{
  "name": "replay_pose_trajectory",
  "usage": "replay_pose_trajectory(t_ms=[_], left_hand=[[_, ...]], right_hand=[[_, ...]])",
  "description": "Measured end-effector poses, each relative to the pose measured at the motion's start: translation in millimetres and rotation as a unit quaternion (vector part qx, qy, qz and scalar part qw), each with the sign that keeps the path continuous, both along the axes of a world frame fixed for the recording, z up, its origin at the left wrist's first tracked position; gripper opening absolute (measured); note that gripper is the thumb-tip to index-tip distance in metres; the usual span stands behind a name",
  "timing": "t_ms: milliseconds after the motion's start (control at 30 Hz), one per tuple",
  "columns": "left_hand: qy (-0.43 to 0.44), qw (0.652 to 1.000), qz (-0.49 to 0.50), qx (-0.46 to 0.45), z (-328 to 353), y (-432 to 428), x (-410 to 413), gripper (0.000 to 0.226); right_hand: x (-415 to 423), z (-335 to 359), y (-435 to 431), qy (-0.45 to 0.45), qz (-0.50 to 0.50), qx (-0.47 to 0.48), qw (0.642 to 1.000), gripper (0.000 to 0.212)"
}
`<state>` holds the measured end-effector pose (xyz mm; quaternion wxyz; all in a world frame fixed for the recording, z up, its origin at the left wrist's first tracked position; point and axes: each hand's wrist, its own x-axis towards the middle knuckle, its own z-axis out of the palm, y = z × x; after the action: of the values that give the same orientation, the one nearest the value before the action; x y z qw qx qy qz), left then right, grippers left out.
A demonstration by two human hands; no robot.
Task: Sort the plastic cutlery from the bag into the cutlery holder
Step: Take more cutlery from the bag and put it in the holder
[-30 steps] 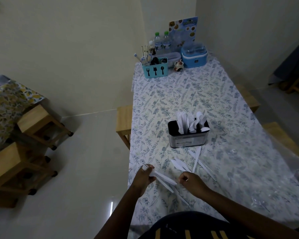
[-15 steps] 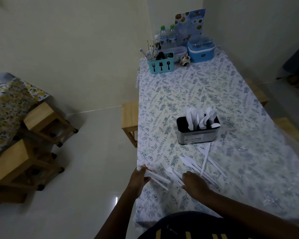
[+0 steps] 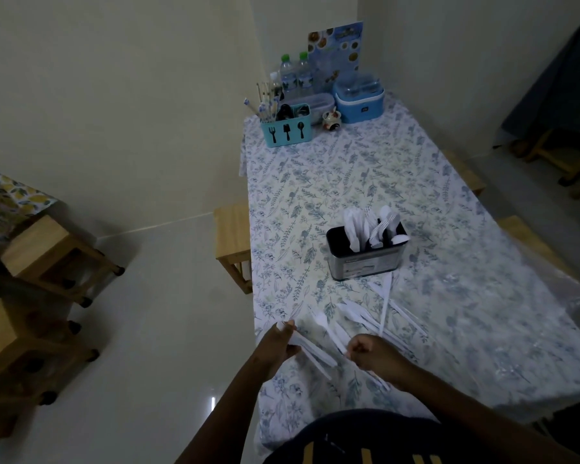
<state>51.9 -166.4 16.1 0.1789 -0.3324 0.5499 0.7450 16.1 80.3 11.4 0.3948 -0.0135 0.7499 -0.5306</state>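
Several white plastic utensils (image 3: 312, 351) are clamped in the left hand (image 3: 277, 344); the right hand (image 3: 370, 353) is closed on another. These should be gathered by type, then carried to the dark metal cutlery holder (image 3: 365, 259) at one o'clock and dropped upright.

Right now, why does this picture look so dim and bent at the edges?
Head view: the room is dimly lit, so the white plastic cutlery blends into the tablecloth; a small glare streak marks the floor; the wide-angle lens bows the walls and table edges.
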Motion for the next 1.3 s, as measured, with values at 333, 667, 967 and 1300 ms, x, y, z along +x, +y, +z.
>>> replay_pose_trajectory(t_ms=[333,667,967,1300], left_hand=[[0.016,0.995,-0.089,0.048,20.8,32.7,-30.0,0.03],[0.031,0.996,-0.069,0.05,28.9,55.2,-37.6,0.029],[0.046,0.993,-0.028,0.102,32.4,79.7,-46.8,0.021],[0.054,0.994,-0.094,0.01,58.4,104.1,-63.6,0.019]], right_hand=[[-0.5,12.9,17.9,-0.095,-0.105,-0.082,0.987,0.003],[-8.6,24.2,17.1,0.001,0.018,0.044,0.999,0.024],[-14.7,32.0,29.8,0.191,0.21,0.162,0.945,0.053],[-29.2,36.8,58.3,0.228,0.195,0.135,0.944,0.03]])
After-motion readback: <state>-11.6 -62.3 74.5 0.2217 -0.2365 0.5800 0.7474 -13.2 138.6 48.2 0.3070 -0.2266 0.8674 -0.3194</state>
